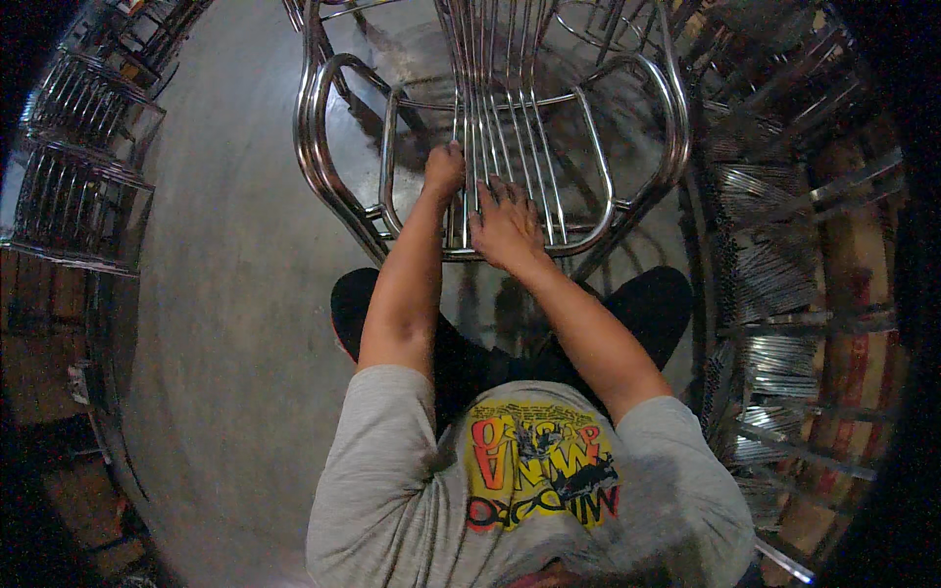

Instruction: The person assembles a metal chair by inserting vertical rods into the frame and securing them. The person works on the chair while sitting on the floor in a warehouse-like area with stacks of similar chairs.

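A shiny metal chair frame stands in front of me, with long thin rods running along its back and seat. My left hand is closed at the leftmost seat rods and appears to grip one; its fingertips are partly hidden. Just to its right, my right hand lies over the seat rods near the front rail. Its fingers are stretched out and apart, resting on the rods. Curved tubular armrests bend round both sides of the seat.
At the left stand more metal chair frames with slatted rods. Stacked bundles of metal tubes fill the right side on a rack. Grey concrete floor extends beneath the chair. My dark-clad knees sit close to the chair's front.
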`<move>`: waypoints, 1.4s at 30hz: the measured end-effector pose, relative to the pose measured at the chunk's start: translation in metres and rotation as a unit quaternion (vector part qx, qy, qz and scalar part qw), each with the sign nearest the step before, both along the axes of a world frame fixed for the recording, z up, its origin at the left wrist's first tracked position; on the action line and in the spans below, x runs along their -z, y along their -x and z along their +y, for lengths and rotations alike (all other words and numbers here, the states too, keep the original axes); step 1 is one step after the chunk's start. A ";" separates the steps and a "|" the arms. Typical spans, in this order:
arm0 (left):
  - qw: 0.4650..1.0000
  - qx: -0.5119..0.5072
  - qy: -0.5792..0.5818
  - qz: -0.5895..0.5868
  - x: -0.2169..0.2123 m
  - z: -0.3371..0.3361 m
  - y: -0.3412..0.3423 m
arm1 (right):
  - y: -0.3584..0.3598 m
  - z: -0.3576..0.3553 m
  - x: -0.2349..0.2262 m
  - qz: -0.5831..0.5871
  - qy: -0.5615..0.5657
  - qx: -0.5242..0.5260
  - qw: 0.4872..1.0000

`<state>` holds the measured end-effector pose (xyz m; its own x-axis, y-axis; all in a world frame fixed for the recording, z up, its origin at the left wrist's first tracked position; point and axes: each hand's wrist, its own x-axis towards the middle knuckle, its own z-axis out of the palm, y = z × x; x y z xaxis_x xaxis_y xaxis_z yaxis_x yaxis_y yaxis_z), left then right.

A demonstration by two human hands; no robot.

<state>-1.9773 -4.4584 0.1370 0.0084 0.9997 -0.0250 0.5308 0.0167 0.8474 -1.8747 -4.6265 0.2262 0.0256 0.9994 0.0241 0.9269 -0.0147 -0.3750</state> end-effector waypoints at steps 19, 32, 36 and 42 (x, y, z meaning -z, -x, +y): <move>0.995 -0.055 -0.030 0.075 -0.018 -0.008 -0.013 | 0.001 -0.002 0.005 0.019 -0.065 0.023 0.997; 0.997 -0.053 -0.016 0.045 -0.024 -0.004 -0.004 | -0.003 0.002 0.006 0.002 -0.037 -0.002 0.999; 0.993 -0.011 0.063 0.100 -0.024 -0.014 0.005 | -0.002 0.001 0.007 0.001 -0.033 0.008 0.999; 0.994 -0.050 0.062 0.081 -0.028 -0.019 0.010 | -0.001 0.000 0.003 0.010 -0.039 0.009 0.999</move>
<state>-1.9874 -4.4776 0.1652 -0.1058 0.9844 -0.1409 0.6504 0.1757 0.7390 -1.8733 -4.6268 0.2235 0.0445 0.9938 0.1017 0.9191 -0.0008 -0.3941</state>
